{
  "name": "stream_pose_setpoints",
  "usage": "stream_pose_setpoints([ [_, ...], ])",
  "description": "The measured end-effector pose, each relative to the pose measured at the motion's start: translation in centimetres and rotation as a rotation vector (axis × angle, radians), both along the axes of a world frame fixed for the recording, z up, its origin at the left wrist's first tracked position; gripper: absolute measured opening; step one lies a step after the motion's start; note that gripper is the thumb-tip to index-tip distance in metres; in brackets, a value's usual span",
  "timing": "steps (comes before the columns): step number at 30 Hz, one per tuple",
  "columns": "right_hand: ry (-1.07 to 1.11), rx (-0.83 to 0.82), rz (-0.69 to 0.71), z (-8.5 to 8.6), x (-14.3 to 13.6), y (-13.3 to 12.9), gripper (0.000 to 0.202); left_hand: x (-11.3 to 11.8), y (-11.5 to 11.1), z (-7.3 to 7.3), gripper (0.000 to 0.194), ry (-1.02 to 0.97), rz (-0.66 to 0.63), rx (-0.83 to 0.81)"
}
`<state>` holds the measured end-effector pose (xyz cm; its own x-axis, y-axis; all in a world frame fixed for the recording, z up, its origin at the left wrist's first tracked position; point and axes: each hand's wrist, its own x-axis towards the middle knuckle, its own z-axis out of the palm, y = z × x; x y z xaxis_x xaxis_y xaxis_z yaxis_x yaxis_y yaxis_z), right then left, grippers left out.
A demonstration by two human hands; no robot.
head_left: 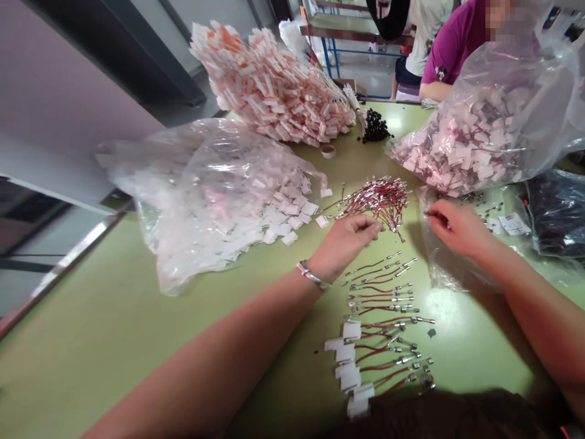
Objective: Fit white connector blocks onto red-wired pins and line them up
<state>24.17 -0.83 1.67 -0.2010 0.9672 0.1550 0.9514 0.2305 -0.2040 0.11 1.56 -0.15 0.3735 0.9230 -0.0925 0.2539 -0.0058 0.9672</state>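
My left hand (350,241) is closed in a pinch at the near edge of a heap of short red wires (377,198) with metal terminals. Whatever is between its fingertips is too small to make out. Off to the right, my right hand (459,228) hovers over a clear plastic bag, thumb and fingers pressed together; their contents cannot be made out either. Below my hands, a column of red wires (381,299) lies side by side on the table. The nearer ones have white connector housings (351,375) at their left ends.
A clear bag (183,183) spills white housings on the left. Behind stand a large bundle of white and orange pieces (283,91), black-tipped wires (375,126) and a tape roll (328,151). Another filled bag (479,140) is at right. A person in a purple shirt (450,39) sits opposite.
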Motion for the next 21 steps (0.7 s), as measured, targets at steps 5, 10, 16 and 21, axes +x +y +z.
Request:
stream_pose_setpoints([
  [5, 0.298, -0.091, 0.111, 0.1, -4.8, -2.5, 0.017, 0.6, -0.9, 0.1, 0.018, 0.044, -0.122, 0.068],
  [10, 0.327, -0.071, 0.133, -0.5, -5.3, -2.7, 0.017, 0.7, -1.2, 0.3, 0.02, 0.084, -0.157, 0.094],
  [16, 0.473, -0.227, 0.167, -0.5, -4.4, -2.8, 0.016, 0.1, -1.1, -0.4, 0.025, 0.35, -0.253, 0.541],
  [21, 0.533, -0.387, 0.19, -0.6, -4.4, -3.2, 0.016, -0.2, -1.1, -0.9, 0.028, 0.541, -0.504, 0.811],
])
